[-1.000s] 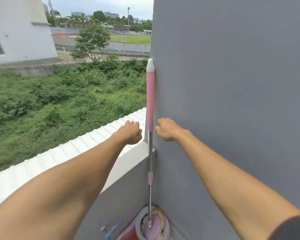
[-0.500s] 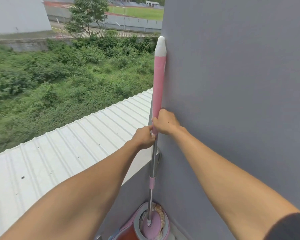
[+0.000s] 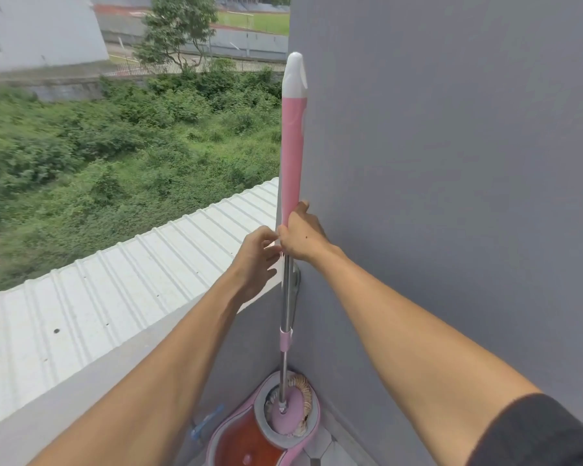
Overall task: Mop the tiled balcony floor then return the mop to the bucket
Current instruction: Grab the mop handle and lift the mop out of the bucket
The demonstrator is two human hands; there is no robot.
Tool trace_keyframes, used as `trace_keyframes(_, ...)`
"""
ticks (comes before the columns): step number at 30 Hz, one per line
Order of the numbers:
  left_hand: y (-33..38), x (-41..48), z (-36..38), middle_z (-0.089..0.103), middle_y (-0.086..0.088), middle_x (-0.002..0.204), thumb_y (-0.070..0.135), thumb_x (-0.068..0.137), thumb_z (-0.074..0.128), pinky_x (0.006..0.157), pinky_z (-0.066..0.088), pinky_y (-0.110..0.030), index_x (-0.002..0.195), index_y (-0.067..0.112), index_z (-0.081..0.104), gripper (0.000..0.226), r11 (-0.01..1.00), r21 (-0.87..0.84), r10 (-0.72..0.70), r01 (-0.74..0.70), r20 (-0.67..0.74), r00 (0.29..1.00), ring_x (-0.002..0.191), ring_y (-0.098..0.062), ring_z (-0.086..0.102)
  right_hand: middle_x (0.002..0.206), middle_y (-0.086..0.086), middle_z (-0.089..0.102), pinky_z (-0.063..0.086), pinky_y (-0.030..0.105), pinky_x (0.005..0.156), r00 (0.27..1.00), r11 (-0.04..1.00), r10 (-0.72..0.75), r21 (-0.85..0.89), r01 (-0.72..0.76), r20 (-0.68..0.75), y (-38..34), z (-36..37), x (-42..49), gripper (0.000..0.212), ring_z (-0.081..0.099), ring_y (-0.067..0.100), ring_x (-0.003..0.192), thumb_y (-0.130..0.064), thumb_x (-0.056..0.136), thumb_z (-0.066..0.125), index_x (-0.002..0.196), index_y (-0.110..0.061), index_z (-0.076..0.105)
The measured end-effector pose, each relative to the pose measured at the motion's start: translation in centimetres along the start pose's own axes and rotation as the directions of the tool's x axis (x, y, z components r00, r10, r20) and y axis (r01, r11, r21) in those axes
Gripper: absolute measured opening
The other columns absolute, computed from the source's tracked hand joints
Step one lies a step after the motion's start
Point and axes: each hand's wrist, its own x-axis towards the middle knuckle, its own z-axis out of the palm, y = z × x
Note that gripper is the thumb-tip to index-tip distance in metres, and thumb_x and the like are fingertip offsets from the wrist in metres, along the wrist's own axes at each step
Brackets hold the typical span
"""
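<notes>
A mop with a pink handle and steel shaft stands upright in the balcony corner. Its pink head sits in the spinner basket of a pink bucket on the floor. My right hand is wrapped around the lower end of the pink grip, against the grey wall. My left hand is just left of the shaft with its fingers spread, fingertips close to my right hand. Whether it touches the shaft is unclear.
A grey wall fills the right side. A low grey parapet runs on the left, with a white corrugated roof beyond it. A blue tap handle sticks out near the bucket. A strip of floor tiles shows beside the bucket.
Both hands reached in from either side of the handle. My right hand closed around the pink grip; my left hand came to the shaft and now has its fingers spread beside it.
</notes>
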Motion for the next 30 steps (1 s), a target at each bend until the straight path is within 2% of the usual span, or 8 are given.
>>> trace_keyframes(3, -0.7, -4.5, 1.5, 0.063, 0.014, 0.133, 0.066, 0.079, 0.06, 0.105, 0.025, -0.037, 0.123, 0.045, 0.066, 0.049, 0.982, 0.15, 0.101, -0.117, 0.11, 0.989, 0.126, 0.0, 0.052, 0.109, 0.012, 0.068, 0.05, 0.04, 0.079, 0.999, 0.981, 0.047, 0.186, -0.05, 0.018, -0.3, -0.5, -3.9, 0.051, 0.066, 0.035, 0.098, -0.038, 0.086, 0.03, 0.123, -0.006, 0.044)
trace_keyframes(8, -2.3, -11.5, 4.8, 0.073, 0.002, 0.124, 0.045, 0.09, 0.069, 0.086, 0.043, -0.025, 0.126, 0.013, 0.065, 0.049, 0.956, 0.259, 0.171, -0.138, -0.108, 0.979, 0.127, -0.013, 0.061, 0.102, 0.013, 0.07, 0.05, 0.046, 0.092, 0.999, 0.944, 0.0, 0.331, 0.014, -0.041, 0.8, -0.6, -10.7, 0.092, 0.065, 0.033, 0.098, -0.057, 0.053, 0.004, 0.111, -0.01, 0.059)
trace_keyframes(10, -2.9, -14.4, 5.4, 0.068, 0.003, 0.132, 0.046, 0.088, 0.068, 0.105, 0.036, -0.04, 0.125, 0.012, 0.062, 0.05, 0.958, 0.257, 0.146, -0.125, -0.064, 0.987, 0.136, -0.016, 0.052, 0.094, 0.011, 0.068, 0.052, 0.045, 0.084, 0.994, 0.961, -0.101, 0.256, 0.107, -0.034, 1.9, -0.9, -13.3, 0.069, 0.065, 0.035, 0.092, -0.053, 0.062, 0.016, 0.104, -0.011, 0.051)
trace_keyframes(13, -4.2, -18.5, 6.0, 0.059, 0.004, 0.142, 0.033, 0.081, 0.052, 0.113, 0.018, -0.052, 0.117, 0.027, 0.059, 0.037, 0.971, 0.205, 0.123, -0.124, 0.015, 0.992, 0.142, -0.016, 0.041, 0.08, 0.006, 0.057, 0.051, 0.04, 0.069, 0.971, 0.969, -0.237, 0.072, 0.237, -0.004, 3.2, -1.7, -17.3, 0.029, 0.061, 0.037, 0.081, -0.027, 0.086, 0.049, 0.104, -0.01, 0.034)
trace_keyframes(16, -5.4, -21.6, 6.3, 0.063, -0.004, 0.133, 0.01, 0.075, 0.044, 0.107, 0.03, -0.043, 0.131, 0.022, 0.06, 0.059, 0.958, 0.275, 0.119, -0.085, -0.108, 0.987, 0.125, -0.015, 0.051, 0.091, 0.013, 0.057, 0.056, 0.048, 0.076, 0.938, 0.938, -0.346, 0.018, 0.346, -0.027, 3.3, -2.6, -20.5, 0.03, 0.063, 0.041, 0.085, -0.022, 0.093, 0.051, 0.113, -0.004, 0.036)
trace_keyframes(20, -7.2, -24.2, 6.5, 0.069, -0.008, 0.127, -0.012, 0.084, 0.048, 0.067, 0.042, -0.017, 0.137, 0.016, 0.061, 0.061, 0.854, 0.51, 0.229, -0.102, -0.193, 0.954, 0.085, -0.009, 0.056, 0.1, 0.019, 0.063, 0.051, 0.042, 0.069, 0.904, 0.904, -0.426, -0.04, 0.425, -0.034, 2.2, -3.2, -24.2, 0.029, 0.064, 0.041, 0.088, -0.024, 0.096, 0.054, 0.114, -0.004, 0.04)
trace_keyframes(25, -8.4, -26.6, 6.8, 0.072, -0.01, 0.125, -0.004, 0.09, 0.064, 0.107, 0.049, -0.037, 0.13, 0.01, 0.066, 0.042, 0.812, 0.56, 0.36, -0.164, -0.259, 0.896, 0.106, -0.015, 0.065, 0.104, 0.02, 0.067, 0.052, 0.041, 0.071, 0.886, 0.889, -0.458, -0.038, 0.457, -0.076, 1.9, -3.9, -28.2, 0.035, 0.065, 0.04, 0.091, -0.026, 0.095, 0.061, 0.116, -0.005, 0.043)
trace_keyframes(30, -8.5, -30.1, 8.3, 0.073, -0.006, 0.123, 0.001, 0.089, 0.071, 0.108, 0.05, -0.038, 0.132, 0.01, 0.066, 0.045, 0.798, 0.565, 0.45, -0.212, -0.323, 0.832, 0.117, -0.016, 0.067, 0.104, 0.015, 0.069, 0.045, 0.035, 0.066, 0.842, 0.856, -0.512, -0.021, 0.516, -0.17, 0.7, -5.9, -32.3, 0.04, 0.061, 0.031, 0.08, -0.031, 0.094, 0.064, 0.12, -0.008, 0.045)
